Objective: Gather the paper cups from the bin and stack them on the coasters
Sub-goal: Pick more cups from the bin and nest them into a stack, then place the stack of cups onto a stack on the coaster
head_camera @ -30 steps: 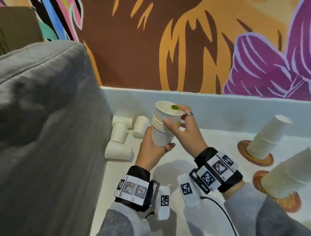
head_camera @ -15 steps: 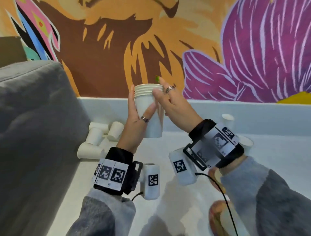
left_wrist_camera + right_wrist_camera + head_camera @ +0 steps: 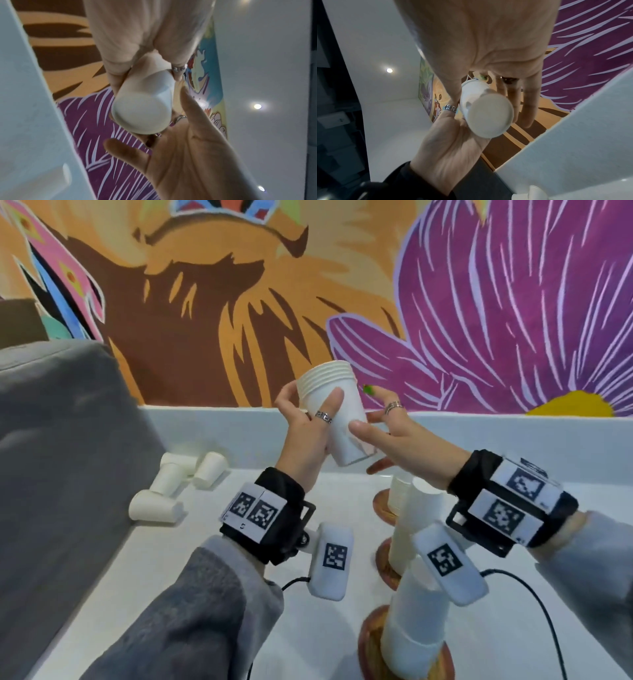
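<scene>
My left hand [image 3: 305, 426] grips a nested stack of white paper cups [image 3: 337, 419], held in the air and tilted, mouth up and to the left. The stack's base shows in the left wrist view [image 3: 142, 116] and the right wrist view [image 3: 489, 115]. My right hand [image 3: 383, 422] lies open beside the stack's lower half, fingers straight, thumb against the cup wall. Below the hands three wooden coasters [image 3: 380, 505] [image 3: 383, 563] [image 3: 370, 642] each carry an upside-down stack of cups [image 3: 414, 625]. The right wrist partly hides them.
Several loose paper cups [image 3: 171, 474] lie on their sides on the white table at the left, beside a large grey fabric mass [image 3: 51, 457]. The table's raised white back rim [image 3: 513, 440] runs under a painted wall. Cables trail from both wrists.
The cup stack has risen, moved right above the coasters and tipped over. My right hand has let go of its rim and now lies open against its lower side.
</scene>
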Available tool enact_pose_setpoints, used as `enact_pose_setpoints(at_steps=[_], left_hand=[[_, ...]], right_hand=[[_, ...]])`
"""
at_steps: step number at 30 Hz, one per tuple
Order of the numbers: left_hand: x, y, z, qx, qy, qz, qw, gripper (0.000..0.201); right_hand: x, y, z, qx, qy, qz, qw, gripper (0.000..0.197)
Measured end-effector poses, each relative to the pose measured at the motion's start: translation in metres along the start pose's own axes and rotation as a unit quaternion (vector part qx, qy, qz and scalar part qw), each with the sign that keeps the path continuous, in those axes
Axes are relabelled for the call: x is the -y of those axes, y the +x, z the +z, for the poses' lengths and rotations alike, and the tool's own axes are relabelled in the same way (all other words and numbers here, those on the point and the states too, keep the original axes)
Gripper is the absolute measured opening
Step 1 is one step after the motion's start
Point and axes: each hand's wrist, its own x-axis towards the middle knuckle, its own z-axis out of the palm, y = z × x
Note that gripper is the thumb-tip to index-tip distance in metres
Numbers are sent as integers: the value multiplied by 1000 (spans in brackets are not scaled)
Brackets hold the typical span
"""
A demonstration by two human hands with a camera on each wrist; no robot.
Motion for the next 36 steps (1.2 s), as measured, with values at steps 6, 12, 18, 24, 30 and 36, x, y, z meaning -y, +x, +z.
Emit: enact_pose_setpoints(at_steps=[6, 12, 18, 24, 30, 36], left_hand=[[26, 13, 26, -30, 32, -59, 997, 52], [45, 43, 45, 5, 119, -84, 989, 36], [63, 79, 71, 25, 145, -113, 983, 44], [86, 111, 90, 64, 184, -155, 969, 38], [110, 146, 93, 108, 324, -205, 917, 50], [137, 161, 95, 103, 412, -253, 869, 78]], right_hand=[[-37, 4, -36, -84, 36, -20, 996, 71], [-68, 31, -71, -214, 125, -67, 966, 57], [-88, 54, -88, -294, 153, -124, 935, 60], [-110, 79, -109, -316, 71, -138, 936, 71], [-149, 108, -131, -329, 7, -86, 940, 69], [-173, 115, -136, -295, -19, -28, 955, 67]])
